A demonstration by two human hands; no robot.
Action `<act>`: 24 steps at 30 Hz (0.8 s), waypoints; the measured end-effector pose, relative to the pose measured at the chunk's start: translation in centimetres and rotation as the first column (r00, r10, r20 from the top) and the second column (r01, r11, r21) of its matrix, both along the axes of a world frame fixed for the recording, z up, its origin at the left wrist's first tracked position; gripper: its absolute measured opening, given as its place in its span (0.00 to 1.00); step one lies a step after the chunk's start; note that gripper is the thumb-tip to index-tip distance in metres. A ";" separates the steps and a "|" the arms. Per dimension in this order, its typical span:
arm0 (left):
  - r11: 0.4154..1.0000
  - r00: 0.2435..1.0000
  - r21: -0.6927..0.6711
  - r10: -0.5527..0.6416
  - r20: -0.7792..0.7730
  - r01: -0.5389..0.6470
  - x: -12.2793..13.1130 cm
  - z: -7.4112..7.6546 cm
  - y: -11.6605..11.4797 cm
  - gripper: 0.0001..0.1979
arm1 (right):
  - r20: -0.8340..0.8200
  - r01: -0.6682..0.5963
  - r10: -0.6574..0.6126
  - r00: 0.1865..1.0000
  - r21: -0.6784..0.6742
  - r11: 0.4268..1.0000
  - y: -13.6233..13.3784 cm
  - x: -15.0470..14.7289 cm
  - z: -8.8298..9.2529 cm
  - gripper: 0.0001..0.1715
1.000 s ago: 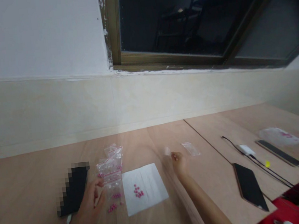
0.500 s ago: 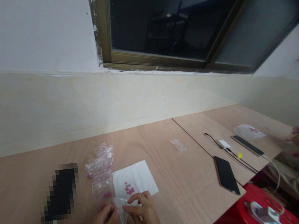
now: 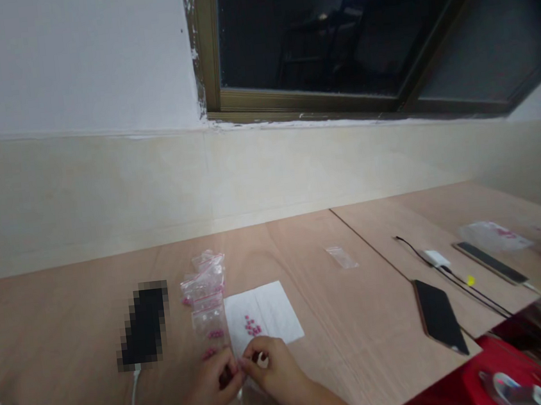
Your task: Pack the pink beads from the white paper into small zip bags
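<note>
Near the front edge of the wooden table, my left hand (image 3: 217,383) and my right hand (image 3: 277,368) meet fingertip to fingertip. Both pinch a small clear plastic bag (image 3: 240,389), mostly hidden by the fingers. Just beyond my right hand lies a white paper sheet (image 3: 274,305) with several small pink pieces (image 3: 252,326) on it. Left of the sheet, clear zip bags (image 3: 206,285) overlap in a column, and the nearer ones hold pink pieces (image 3: 216,334).
A blurred-out dark phone (image 3: 144,328) with a white cable lies left. Rightward are a flat clear bag (image 3: 342,257), a black phone (image 3: 440,317), a white adapter (image 3: 437,258), another phone (image 3: 490,262) and a larger bag (image 3: 495,235). A red stool (image 3: 498,368) stands below the table edge.
The view has shifted right in the scene's left part, showing a white object at lower left. My right fingers have closed in toward my left fingertips at the bag. The other person's hands have left view.
</note>
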State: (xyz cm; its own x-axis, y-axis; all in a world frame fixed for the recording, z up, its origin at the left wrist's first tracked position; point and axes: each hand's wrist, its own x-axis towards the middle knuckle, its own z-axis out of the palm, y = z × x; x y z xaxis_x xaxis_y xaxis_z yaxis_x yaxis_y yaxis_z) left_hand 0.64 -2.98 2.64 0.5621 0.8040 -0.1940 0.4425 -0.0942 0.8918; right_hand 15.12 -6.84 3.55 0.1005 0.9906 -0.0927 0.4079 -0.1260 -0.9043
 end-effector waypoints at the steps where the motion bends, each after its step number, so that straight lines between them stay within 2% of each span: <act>1: 1.000 1.000 -0.001 -0.013 -0.010 0.013 0.1 0.0 -0.2 0.16 | -0.010 -0.015 0.015 1.000 -0.019 1.000 0.1 0.0 0.0 0.08; 3: 1.000 0.999 -0.005 -0.031 -0.021 0.031 -0.1 0.1 -0.5 0.14 | -0.007 -0.039 0.039 0.999 -0.057 0.998 0.1 0.3 0.1 0.11; 6: 1.000 0.999 0.028 0.001 -0.033 0.000 -0.6 0.3 -0.5 0.12 | 0.084 -0.040 0.047 0.995 -0.083 0.996 -0.4 1.0 0.1 0.10; 10: 0.997 0.997 0.072 0.029 -0.073 -0.024 -0.9 0.1 -0.3 0.09 | 0.218 -0.025 0.034 0.975 -0.041 0.999 -0.9 1.4 0.2 0.08; 13: 0.988 0.995 0.155 0.041 -0.094 -0.027 -0.2 0.0 -0.3 0.04 | 0.241 0.002 0.002 0.971 -0.014 1.000 -0.7 1.0 0.4 0.09; 16: 0.964 0.997 0.263 -0.006 -0.083 0.028 0.5 0.3 -0.1 0.16 | 0.222 -0.030 0.028 0.975 0.008 1.000 -0.4 0.7 0.7 0.10; 18: 0.956 0.996 0.284 -0.059 -0.071 0.077 0.4 0.9 0.2 0.21 | 0.227 -0.059 0.052 0.972 0.024 0.998 -0.3 0.8 0.8 0.10; 21: 0.958 0.988 0.240 -0.156 -0.010 0.154 -0.2 2.1 0.5 0.23 | 0.178 -0.059 0.053 0.983 0.027 0.998 -0.2 1.1 0.8 0.09; 24: 0.962 0.966 0.132 -0.250 0.071 0.240 -0.9 3.0 0.3 0.22 | 0.027 -0.015 0.014 1.000 0.024 1.000 -0.1 1.5 0.7 0.08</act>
State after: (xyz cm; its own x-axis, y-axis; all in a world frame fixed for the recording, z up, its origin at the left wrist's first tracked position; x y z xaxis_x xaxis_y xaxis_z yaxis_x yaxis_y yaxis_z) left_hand -0.21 -2.67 5.60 0.7550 0.6541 -0.0460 0.3146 -0.2998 0.9006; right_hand 16.62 -6.98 4.21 0.0880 0.9939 -0.0658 0.4336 -0.0977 -0.8958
